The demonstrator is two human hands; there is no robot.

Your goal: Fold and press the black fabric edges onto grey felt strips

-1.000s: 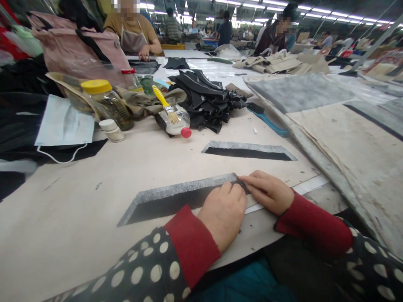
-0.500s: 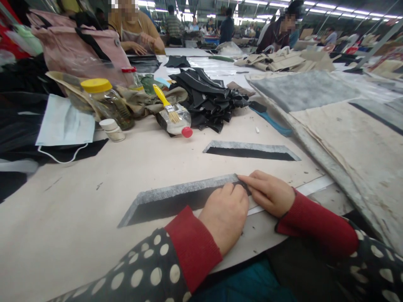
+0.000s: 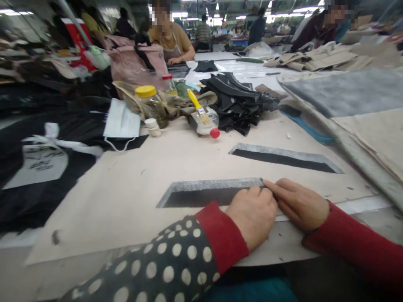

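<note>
A black fabric strip point(image 3: 201, 197) with a grey, folded-looking border lies on the pale work surface before me. My left hand point(image 3: 253, 212) is closed over its right end, knuckles up and fingertips curled down onto the cloth. From the right, my right hand point(image 3: 300, 205) meets the same end, its fingers pressed together and the index fingertip at the upper corner. The two hands touch or nearly touch, and they hide the strip's right end and my thumbs. Farther back lies a similar black strip point(image 3: 283, 160) with a grey border, apart from both hands.
Beyond the strips are a brush point(image 3: 200, 107) with a yellow handle on a red-capped bottle point(image 3: 204, 126), and a heap of black pieces point(image 3: 236, 98). A yellow-lidded jar point(image 3: 154, 107), white bottle point(image 3: 153, 128) and face mask point(image 3: 122, 121) stand left. A layered board point(image 3: 340, 121) borders the right. People work behind.
My view has swung left, so things appear farther right and the black bundle at left shows more. Both hands stay at the strip's right end, with little change in their grip.
</note>
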